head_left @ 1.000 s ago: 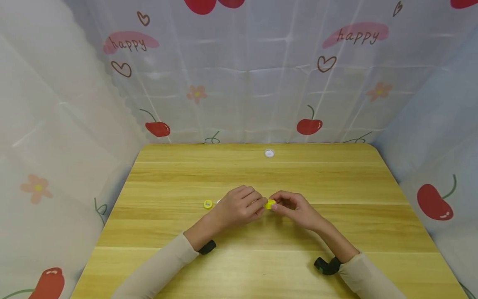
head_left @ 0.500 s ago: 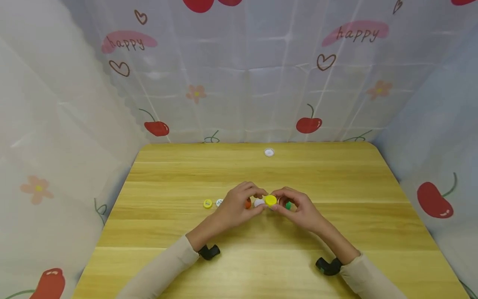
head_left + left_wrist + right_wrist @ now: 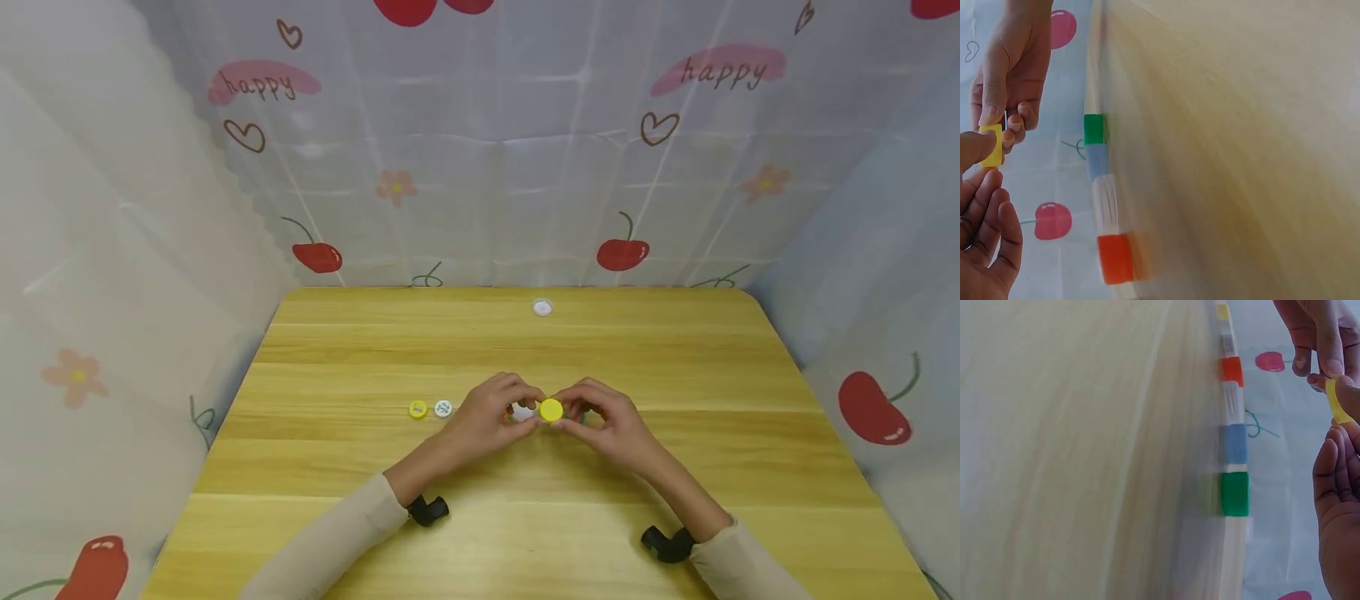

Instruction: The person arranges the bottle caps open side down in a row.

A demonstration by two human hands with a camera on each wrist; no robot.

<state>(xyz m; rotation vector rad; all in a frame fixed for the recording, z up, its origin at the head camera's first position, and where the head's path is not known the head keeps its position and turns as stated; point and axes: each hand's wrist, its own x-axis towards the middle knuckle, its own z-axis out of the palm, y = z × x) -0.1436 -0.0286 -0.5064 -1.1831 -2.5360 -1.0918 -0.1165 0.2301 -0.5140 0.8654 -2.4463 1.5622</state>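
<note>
Both hands pinch a round yellow cap [image 3: 551,410] between them, held up over the table with its plain flat face toward the head camera. My left hand [image 3: 487,421] has thumb and fingertips at the cap's left edge; my right hand [image 3: 611,425] grips its right edge. In the left wrist view the yellow cap [image 3: 994,147] appears edge-on, raised above a row of small pieces. That row includes a green cap [image 3: 1094,129], a blue cap [image 3: 1097,160], a whitish one [image 3: 1106,203] and an orange cap [image 3: 1115,258]. From the head, the hands partly cover the row.
Left of the hands lie a yellow cap [image 3: 417,409] and a white cap [image 3: 443,408], both with markings on top. A clear-rimmed white round piece [image 3: 542,307] lies near the far edge of the wooden table [image 3: 420,333]. Printed curtains stand behind and on both sides.
The yellow cap has turned from tilted to face-on and shifted slightly right. The left hand has spread from a closed bunch to a pinch at its edge, uncovering the white cap at left.
</note>
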